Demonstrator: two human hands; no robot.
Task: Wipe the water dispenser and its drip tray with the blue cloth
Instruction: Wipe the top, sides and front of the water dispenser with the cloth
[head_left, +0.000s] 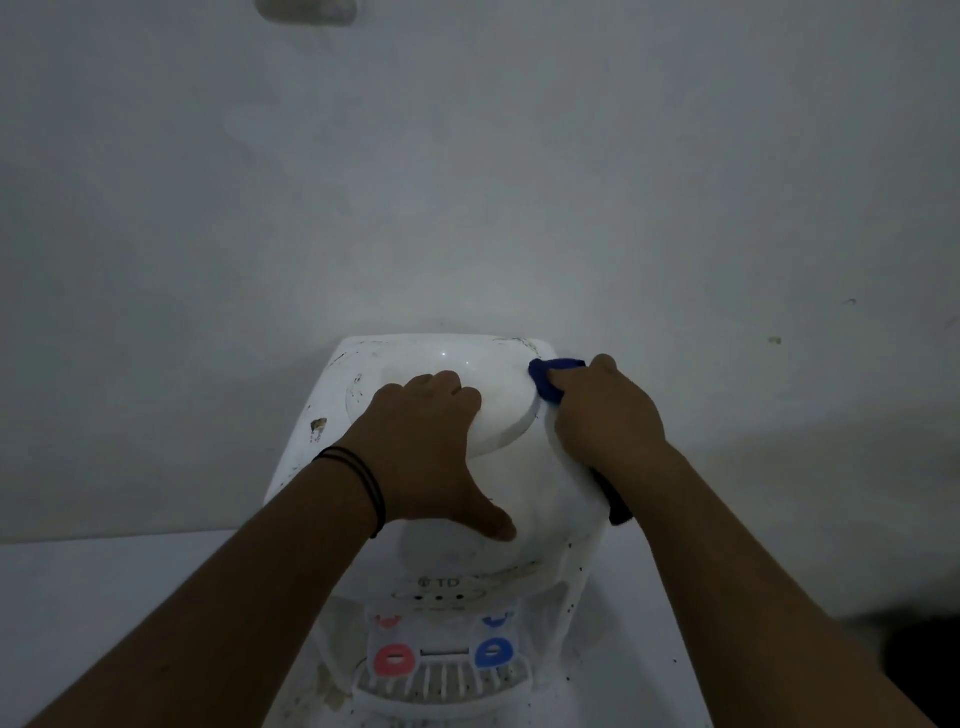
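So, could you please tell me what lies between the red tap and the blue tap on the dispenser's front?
In the head view, only the bare white front panel of the dispenser lies between the red tap and the blue tap, with a thin dark slot there.

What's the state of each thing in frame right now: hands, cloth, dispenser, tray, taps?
left hand: open, pressing flat on the dispenser top
right hand: fingers curled round the blue cloth
blue cloth: bunched, pressed to the top's right rear edge
water dispenser: upright, no bottle on top, dirt specks on its left and right sides
drip tray: in place, speckled
red tap: untouched
blue tap: untouched
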